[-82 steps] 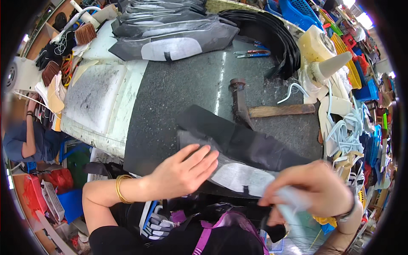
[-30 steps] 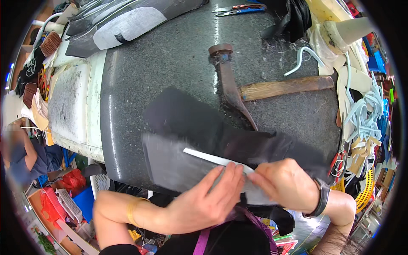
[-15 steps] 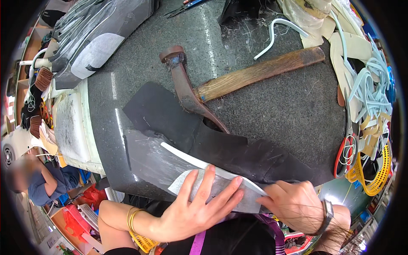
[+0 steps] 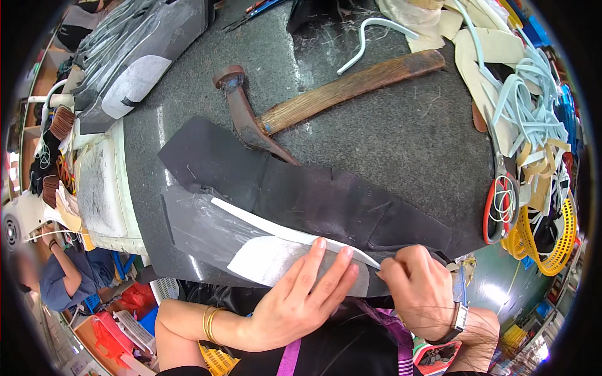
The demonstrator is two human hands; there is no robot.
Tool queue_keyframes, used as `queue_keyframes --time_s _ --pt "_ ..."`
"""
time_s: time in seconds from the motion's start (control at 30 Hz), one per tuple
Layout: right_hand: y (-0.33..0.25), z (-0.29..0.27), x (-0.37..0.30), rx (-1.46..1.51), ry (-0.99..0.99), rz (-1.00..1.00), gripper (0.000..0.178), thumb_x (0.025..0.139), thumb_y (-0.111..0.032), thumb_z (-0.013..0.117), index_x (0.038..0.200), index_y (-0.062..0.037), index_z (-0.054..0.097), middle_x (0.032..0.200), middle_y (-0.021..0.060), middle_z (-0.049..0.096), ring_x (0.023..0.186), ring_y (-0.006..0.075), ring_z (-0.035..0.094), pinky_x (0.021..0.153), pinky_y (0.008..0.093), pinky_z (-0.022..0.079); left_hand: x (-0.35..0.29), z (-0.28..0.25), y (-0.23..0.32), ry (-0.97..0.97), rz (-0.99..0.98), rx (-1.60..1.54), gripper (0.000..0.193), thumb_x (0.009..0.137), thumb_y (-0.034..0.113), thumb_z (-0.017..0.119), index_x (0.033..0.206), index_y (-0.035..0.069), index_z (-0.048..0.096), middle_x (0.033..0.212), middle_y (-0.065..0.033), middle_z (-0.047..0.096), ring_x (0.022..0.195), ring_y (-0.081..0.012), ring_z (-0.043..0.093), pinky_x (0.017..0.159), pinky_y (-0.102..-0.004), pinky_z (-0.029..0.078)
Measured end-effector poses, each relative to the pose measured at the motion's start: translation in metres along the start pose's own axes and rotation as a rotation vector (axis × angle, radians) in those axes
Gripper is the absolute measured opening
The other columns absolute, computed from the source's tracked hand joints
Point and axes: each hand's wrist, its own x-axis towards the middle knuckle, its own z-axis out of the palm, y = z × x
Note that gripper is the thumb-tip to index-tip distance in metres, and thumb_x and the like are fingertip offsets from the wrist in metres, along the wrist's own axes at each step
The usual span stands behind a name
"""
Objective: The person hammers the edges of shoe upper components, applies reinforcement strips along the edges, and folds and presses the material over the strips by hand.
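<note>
A dark, flexible sheet piece (image 4: pixel 301 188) lies across the front of the work surface. Its near part has a grey, scuffed face (image 4: pixel 194 225) and a pale, curved patch (image 4: pixel 263 257). A narrow white strip (image 4: pixel 269 229) runs along the boundary between the grey and black parts. My left hand (image 4: pixel 298 307) rests flat over the patch, fingers stretched out, with fingertips touching the strip. My right hand (image 4: pixel 417 291) is closed in a pinch at the strip's tapered right end, against the edge of the piece; the exact grip is partly hidden by the fingers.
Beyond the piece lies a hammer (image 4: pixel 351 91) with a wooden handle. Red-handled scissors (image 4: pixel 498 207) and pale blue strips (image 4: pixel 530 106) lie at right, above a yellow basket (image 4: pixel 558 244). Stacked grey pieces (image 4: pixel 144 50) fill the far left. Another person (image 4: pixel 69 269) sits at left.
The view has shifted, so the hammer and scissors appear farther left and higher. My right hand remains pinched at the strip's end, and my left fingers lie closer together on the patch.
</note>
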Motion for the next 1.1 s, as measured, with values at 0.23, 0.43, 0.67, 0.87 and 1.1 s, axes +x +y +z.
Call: queue_keyframes --time_s 0.23,0.43,0.67,0.87,1.1 --pt "0.000 -0.014 -0.002 0.077 0.091 0.137 0.018 0.079 -0.007 0.066 0.094 -0.0047 0.057 0.081 0.0066 0.055 0.068 0.0223 0.060 0.053 0.0345 0.050 0.000 -0.005 0.008 0.003 -0.063 0.026 0.048 0.087 0.034 0.062 0.128 0.009 0.060 0.139 -0.0156 0.051 0.127 -0.0372 0.050 0.095 -0.0398 0.050" --pt "0.016 -0.013 -0.003 0.278 0.079 0.197 0.016 0.084 -0.005 0.070 0.094 -0.0034 0.057 0.077 0.0109 0.057 0.069 0.0314 0.063 0.056 0.0395 0.051 0.011 0.000 0.011 0.008 -0.039 -0.077 0.045 0.089 0.035 0.060 0.126 0.010 0.060 0.140 -0.0127 0.052 0.124 -0.0351 0.052 0.096 -0.0410 0.048" --pt "0.041 -0.023 0.022 0.455 -0.093 0.189 0.022 0.082 -0.010 0.071 0.085 0.0005 0.052 0.067 0.0191 0.060 0.068 0.0414 0.063 0.059 0.0457 0.051 0.010 0.004 0.010 0.071 0.041 0.211 0.040 0.087 0.026 0.054 0.122 0.008 0.061 0.134 -0.0106 0.056 0.123 -0.0292 0.052 0.102 -0.0418 0.043" --pt "0.050 -0.037 0.039 0.110 -0.243 0.119 0.034 0.081 -0.019 0.074 0.085 0.0019 0.047 0.061 0.0199 0.060 0.066 0.0421 0.064 0.059 0.0467 0.051 0.033 0.017 0.028 0.140 0.072 0.066 0.047 0.086 0.027 0.055 0.131 0.015 0.055 0.134 -0.0083 0.055 0.122 -0.0225 0.049 0.105 -0.0429 0.039" --pt "0.074 -0.018 0.026 -0.181 0.267 -0.111 0.032 0.068 -0.019 0.078 0.091 -0.0055 0.061 0.121 0.0120 0.056 0.118 0.0301 0.054 0.093 0.0417 0.047 0.034 0.025 0.034 0.112 0.067 0.114 0.047 0.086 0.025 0.055 0.133 0.020 0.053 0.140 -0.0012 0.052 0.120 -0.0214 0.048 0.103 -0.0419 0.039"
